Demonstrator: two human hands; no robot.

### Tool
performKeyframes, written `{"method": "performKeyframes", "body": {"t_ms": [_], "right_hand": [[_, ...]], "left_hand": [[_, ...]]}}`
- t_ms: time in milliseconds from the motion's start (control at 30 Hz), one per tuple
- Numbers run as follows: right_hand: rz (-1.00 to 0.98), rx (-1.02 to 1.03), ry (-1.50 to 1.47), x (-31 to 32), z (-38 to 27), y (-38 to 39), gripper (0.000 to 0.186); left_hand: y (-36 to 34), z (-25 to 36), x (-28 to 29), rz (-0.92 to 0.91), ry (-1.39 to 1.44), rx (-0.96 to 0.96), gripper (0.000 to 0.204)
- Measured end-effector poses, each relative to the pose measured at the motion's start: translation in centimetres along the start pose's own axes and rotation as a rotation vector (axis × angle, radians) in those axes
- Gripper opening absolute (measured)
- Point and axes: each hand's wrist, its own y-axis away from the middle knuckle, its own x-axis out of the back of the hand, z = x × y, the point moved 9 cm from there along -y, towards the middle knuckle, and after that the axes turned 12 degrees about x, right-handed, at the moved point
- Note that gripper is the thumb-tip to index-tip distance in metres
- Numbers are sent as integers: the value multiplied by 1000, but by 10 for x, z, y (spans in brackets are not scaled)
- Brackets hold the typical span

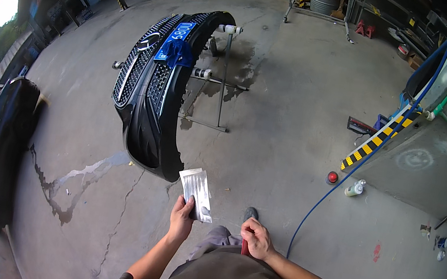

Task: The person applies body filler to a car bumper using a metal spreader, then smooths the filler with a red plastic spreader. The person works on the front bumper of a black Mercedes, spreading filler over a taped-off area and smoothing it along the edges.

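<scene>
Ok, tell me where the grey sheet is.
In the head view, the grey sheet is held up in the left hand, just below the lower end of the black bumper on its stand.

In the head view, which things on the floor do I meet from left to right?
Black panel → bumper on its stand → grey sheet in left hand → right hand → blue hose → white bottle → small parts.

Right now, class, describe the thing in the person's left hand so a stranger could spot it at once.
Find the black car bumper on its metal stand. Just below its lower end, the left hand holds up a flat, silvery-grey rectangular sheet, the only pale, shiny thing there.
</scene>
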Motion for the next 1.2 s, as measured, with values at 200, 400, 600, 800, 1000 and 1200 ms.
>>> {"method": "performKeyframes", "body": {"t_ms": [200,400,600,800,1000,1200], "right_hand": [[-188,-82,94,70,53,-173,22],[-142,-292,-9,169,160,-328,26],[207,-336,-107,268,205,-457,12],[384,-355,-136,338,287,-584,5],[253,-565,-647,418,370,-741,43],[1,-564,-602,500,392,-943,53]], "left_hand": [[-130,73,-28,80,70,-129,20],[-336,122,-89,79,169,-69,15],[-537,211,-230,-185,26,67,20],[-702,302,-330,-273,-218,-16,21],[-826,346,-367,-56,-19,-45,23],[-891,411,-394,171,163,-176,19]]}}
